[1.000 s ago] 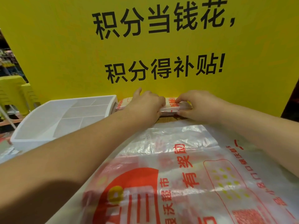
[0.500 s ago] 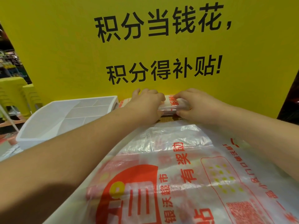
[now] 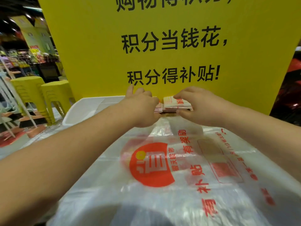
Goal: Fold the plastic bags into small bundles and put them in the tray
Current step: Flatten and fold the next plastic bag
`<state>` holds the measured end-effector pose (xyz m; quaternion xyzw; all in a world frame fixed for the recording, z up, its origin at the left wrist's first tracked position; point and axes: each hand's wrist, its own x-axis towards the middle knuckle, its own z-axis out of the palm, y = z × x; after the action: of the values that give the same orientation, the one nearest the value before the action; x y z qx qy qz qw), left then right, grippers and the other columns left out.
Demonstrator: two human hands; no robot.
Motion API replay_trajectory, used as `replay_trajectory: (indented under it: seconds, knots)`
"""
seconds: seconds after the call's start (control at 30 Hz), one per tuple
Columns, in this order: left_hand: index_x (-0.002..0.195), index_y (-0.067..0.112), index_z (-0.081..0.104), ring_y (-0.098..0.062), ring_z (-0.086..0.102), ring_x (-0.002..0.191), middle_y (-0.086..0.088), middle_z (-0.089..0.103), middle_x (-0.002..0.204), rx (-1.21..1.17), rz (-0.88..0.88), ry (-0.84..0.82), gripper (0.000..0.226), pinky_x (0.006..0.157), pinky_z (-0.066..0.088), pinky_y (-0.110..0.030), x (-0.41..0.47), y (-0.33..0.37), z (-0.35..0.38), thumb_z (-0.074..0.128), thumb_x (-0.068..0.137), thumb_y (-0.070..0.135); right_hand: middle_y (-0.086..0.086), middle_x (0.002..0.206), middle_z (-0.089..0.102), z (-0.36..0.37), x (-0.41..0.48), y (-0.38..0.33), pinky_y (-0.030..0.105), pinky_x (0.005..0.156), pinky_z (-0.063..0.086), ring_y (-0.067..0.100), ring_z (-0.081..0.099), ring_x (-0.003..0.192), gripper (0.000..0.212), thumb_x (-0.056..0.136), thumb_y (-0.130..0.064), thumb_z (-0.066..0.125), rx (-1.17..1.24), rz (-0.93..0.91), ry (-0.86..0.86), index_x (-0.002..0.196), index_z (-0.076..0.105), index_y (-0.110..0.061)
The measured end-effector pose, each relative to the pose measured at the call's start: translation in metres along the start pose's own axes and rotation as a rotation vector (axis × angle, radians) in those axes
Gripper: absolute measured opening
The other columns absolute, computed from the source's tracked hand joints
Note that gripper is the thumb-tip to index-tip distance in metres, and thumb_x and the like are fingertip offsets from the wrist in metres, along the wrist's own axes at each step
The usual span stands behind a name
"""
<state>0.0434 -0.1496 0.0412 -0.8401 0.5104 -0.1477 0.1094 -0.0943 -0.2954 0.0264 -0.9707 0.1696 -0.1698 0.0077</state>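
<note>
1. The pile of flat plastic bags (image 3: 162, 168) worries me most. Both forearms lie across it, and it looks slippery. If the arms pull back fast, I think the top bag slides along with them.
2. The white tray (image 3: 91, 101) sits just left of the left hand (image 3: 141, 108), partly hidden behind that arm. I judge that a careless drop could hit its rim and miss the slots.
3. The folded bag bundle (image 3: 176, 104) sits at the far edge of the pile, at the foot of the yellow sign (image 3: 162, 46), between both hands. The left hand's fingers curl over its left end. The right hand (image 3: 195, 105) pinches its right end, fingers on top and thumb below. Thin plastic springs back, so I think it pops open if either hand lets go early.
4. Compared with a second ago, I see higher up. One more line of letters shows on the sign, and yellow stools (image 3: 53, 95) show at the left.
5. The bundle was a long roll reaching the tray's corner. Now it is shorter and thicker, and the hands are closer together.
</note>
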Motion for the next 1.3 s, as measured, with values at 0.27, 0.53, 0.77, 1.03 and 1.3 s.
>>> replay_trajectory:
  seconds: [0.27, 0.53, 0.77, 1.03, 1.3]
  knots:
    - [0.149, 0.034, 0.037, -0.022, 0.023, 0.147, 0.004, 0.036, 0.155, -0.167, -0.024, 0.002, 0.06, 0.123, -0.001, -0.053, -0.137, -0.006, -0.02, 0.032, 0.097, 0.064, -0.01, 0.15, 0.039, -0.033, -0.102, -0.073, 0.036, 0.112, 0.033, 0.015, 0.037, 0.138, 0.054, 0.095, -0.059, 0.048, 0.039, -0.035, -0.033, 0.144, 0.044, -0.038]
    - [0.151, 0.049, 0.02, -0.004, 0.002, 0.148, 0.02, 0.01, 0.16, -0.44, -0.007, -0.041, 0.09, 0.117, -0.004, -0.025, -0.269, -0.007, 0.036, 0.016, 0.071, 0.091, -0.022, 0.159, 0.017, -0.006, -0.193, -0.097, 0.029, 0.119, 0.024, 0.004, 0.018, 0.148, 0.073, 0.083, -0.086, 0.028, 0.153, -0.068, -0.23, 0.147, 0.028, -0.05]
    - [0.147, 0.056, 0.027, 0.005, 0.009, 0.144, 0.027, 0.017, 0.158, -0.552, -0.009, 0.094, 0.064, 0.115, 0.007, -0.02, -0.279, -0.011, 0.078, 0.016, 0.087, 0.072, -0.022, 0.164, -0.003, 0.009, -0.209, -0.097, 0.03, 0.124, 0.012, 0.006, 0.002, 0.151, 0.085, 0.079, -0.087, 0.031, 0.084, -0.041, -0.355, 0.153, 0.005, -0.053]
    - [0.11, 0.044, 0.068, 0.017, 0.05, 0.11, 0.029, 0.061, 0.114, -0.765, -0.15, 0.276, 0.046, 0.091, 0.037, -0.003, -0.275, -0.047, 0.067, 0.059, 0.091, 0.003, -0.027, 0.16, 0.017, 0.005, -0.194, -0.078, 0.022, 0.119, 0.018, -0.003, 0.017, 0.147, 0.067, 0.084, -0.077, 0.02, 0.173, 0.003, -0.34, 0.147, 0.031, -0.057]
    - [0.137, 0.039, 0.055, -0.025, 0.049, 0.129, 0.008, 0.056, 0.139, -0.399, -0.268, 0.122, 0.061, 0.106, 0.041, -0.045, -0.287, -0.083, 0.056, 0.067, 0.084, 0.011, -0.027, 0.14, 0.04, 0.001, -0.185, -0.081, 0.028, 0.104, 0.043, 0.002, 0.044, 0.128, 0.071, 0.081, -0.075, 0.016, 0.111, -0.038, -0.287, 0.139, 0.048, -0.049]
